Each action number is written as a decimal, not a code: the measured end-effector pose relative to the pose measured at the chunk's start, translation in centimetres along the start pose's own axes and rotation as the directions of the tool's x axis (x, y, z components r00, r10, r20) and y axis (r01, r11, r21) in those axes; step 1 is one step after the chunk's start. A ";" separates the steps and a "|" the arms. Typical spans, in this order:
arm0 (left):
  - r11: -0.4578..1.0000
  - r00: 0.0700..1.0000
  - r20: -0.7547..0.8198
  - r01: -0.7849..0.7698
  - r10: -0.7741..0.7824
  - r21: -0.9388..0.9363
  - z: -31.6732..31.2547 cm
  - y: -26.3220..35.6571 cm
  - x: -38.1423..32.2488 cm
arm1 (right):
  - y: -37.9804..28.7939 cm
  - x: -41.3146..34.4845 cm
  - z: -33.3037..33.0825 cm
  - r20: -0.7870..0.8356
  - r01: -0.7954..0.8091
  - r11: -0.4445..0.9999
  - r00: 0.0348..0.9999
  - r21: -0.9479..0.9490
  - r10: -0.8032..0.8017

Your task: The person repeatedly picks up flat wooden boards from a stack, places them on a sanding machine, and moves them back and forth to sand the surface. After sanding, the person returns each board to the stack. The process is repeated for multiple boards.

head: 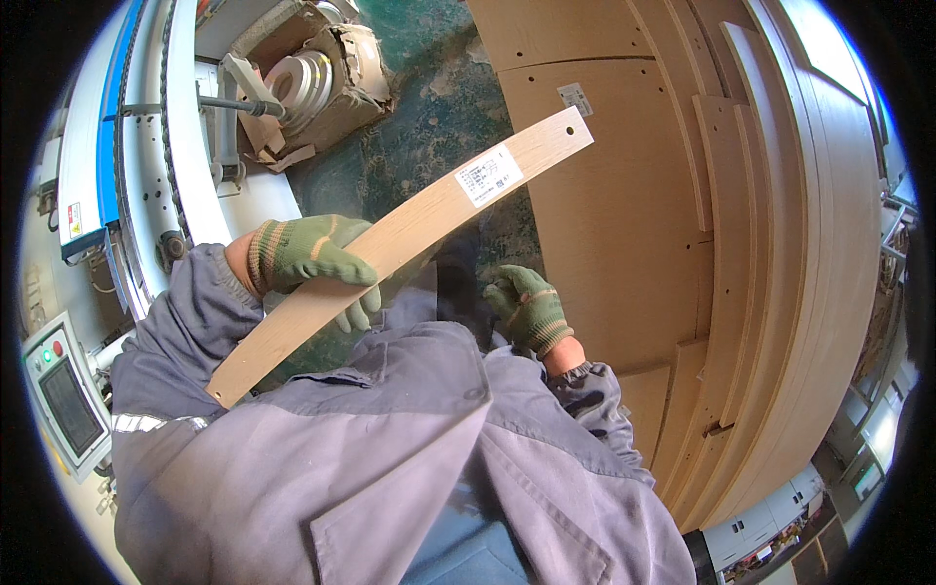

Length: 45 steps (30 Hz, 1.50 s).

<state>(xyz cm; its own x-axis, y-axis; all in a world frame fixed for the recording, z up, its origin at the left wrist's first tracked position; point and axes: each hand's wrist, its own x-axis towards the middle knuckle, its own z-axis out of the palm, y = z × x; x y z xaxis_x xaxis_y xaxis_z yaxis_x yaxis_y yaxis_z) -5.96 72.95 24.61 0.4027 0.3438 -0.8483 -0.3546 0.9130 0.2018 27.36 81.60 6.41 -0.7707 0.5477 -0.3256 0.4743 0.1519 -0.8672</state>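
Observation:
My left hand (314, 252), in a green knitted work glove with a coated palm, grips a long, narrow wood-grain board strip (420, 238). The thumb lies over the strip's face and the fingers pass underneath. Slanting across the view, the strip has a hole near each end and a white printed label (488, 175) toward its far end. My right hand (525, 303), gloved alike, hangs before my body with fingers loosely curled and a gap at the thumb. Nothing shows in it, and it is apart from the strip.
Stacked wood-grain panels (607, 219) stand on the right, some with drilled holes. To the left runs a white and blue machine (110, 161) with a control panel (69, 395). A torn cardboard box (355, 95) with rolls of edge banding (296, 80) sits on the green floor (417, 110).

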 end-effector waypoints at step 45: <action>0.790 0.526 -0.589 -0.390 0.613 0.473 -5.9 29.1 28.6 | 3.5 16.1 -16.7 -0.797 -0.059 0.875 0.389 0.480 0.463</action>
<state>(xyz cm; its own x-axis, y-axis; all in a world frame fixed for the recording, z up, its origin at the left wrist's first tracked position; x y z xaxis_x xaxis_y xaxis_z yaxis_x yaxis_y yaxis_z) -9.68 108.04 3.30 -0.5027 0.6114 -0.6110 -0.0376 0.6907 0.7221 23.77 104.72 4.41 0.2589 0.9386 -0.2279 0.2564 -0.2943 -0.9207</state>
